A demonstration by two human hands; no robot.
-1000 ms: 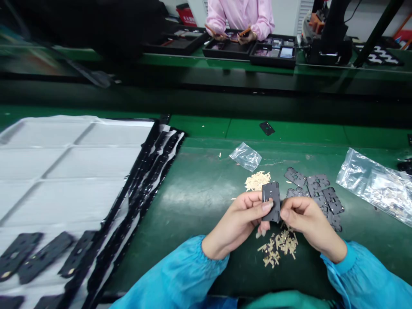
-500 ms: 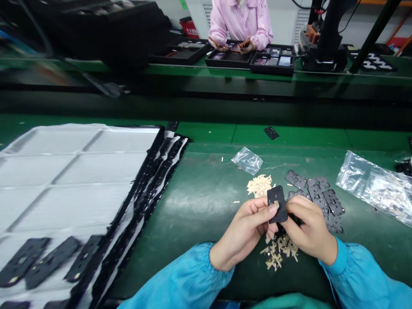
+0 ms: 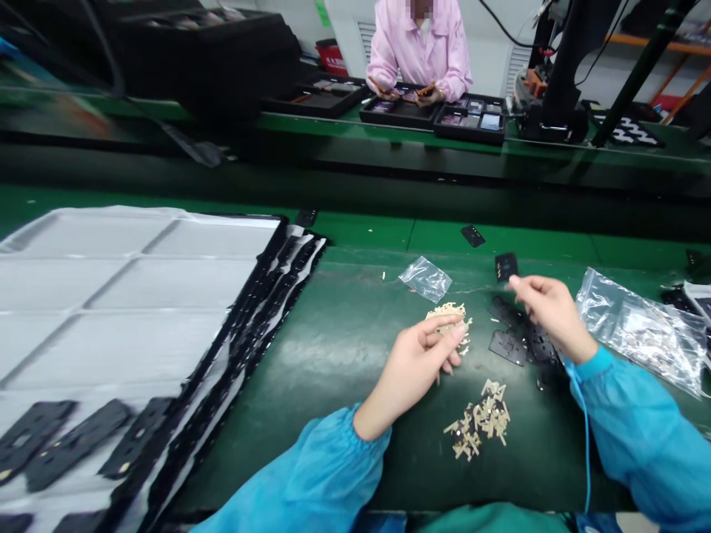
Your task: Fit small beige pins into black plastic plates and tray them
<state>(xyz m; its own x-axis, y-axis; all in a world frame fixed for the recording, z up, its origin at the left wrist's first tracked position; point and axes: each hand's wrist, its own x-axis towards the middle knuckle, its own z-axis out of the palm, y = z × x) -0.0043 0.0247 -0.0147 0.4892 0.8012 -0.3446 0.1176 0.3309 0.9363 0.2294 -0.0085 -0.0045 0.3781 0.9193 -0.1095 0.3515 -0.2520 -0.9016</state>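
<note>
My right hand (image 3: 549,311) pinches a small black plate (image 3: 506,267) by its lower edge, raised above the loose black plates (image 3: 508,346) on the green bench. My left hand (image 3: 422,359) is at the lower edge of a pile of small pale pieces (image 3: 447,312). Its thumb and fingertips are close together, and whatever they may hold is too small to make out. Nearer to me lies a second heap of pale pieces (image 3: 481,420), with dark bits among them.
A white-lined tray (image 3: 111,289) with black parts (image 3: 83,444) sits at left on stacked trays. Small clear bag (image 3: 426,278), larger filled bag (image 3: 644,329) and single black plate (image 3: 472,236) lie on the bench. Across it, a person in pink (image 3: 419,44) holds items over trays.
My hands have parted. The right hand has moved up and away with the black plate, while the left has released it and shifted slightly left. The view has tilted slightly.
</note>
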